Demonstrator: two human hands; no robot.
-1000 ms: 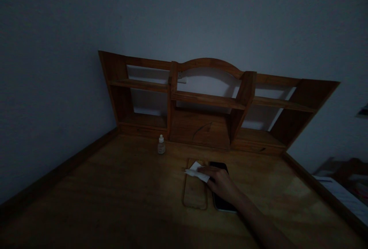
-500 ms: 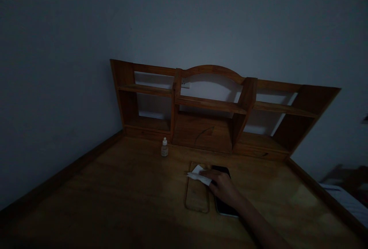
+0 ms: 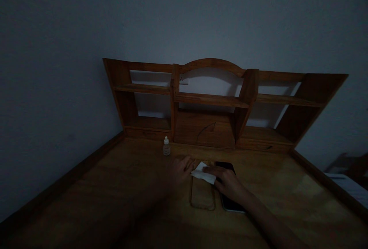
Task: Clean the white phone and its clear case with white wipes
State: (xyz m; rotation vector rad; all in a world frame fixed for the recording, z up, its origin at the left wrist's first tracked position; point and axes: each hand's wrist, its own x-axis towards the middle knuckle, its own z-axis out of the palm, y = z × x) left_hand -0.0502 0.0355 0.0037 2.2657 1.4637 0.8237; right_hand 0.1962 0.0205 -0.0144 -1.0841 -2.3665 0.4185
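Your left hand just showed up, open, by the case; right hand still pinches the wipe over the phone.

2 bare hands, left hand and right hand, each on a bare forearm with no sleeve, watch, ring or glove in sight, slim in outline, fingers unadorned, detail dimmed by the low light.
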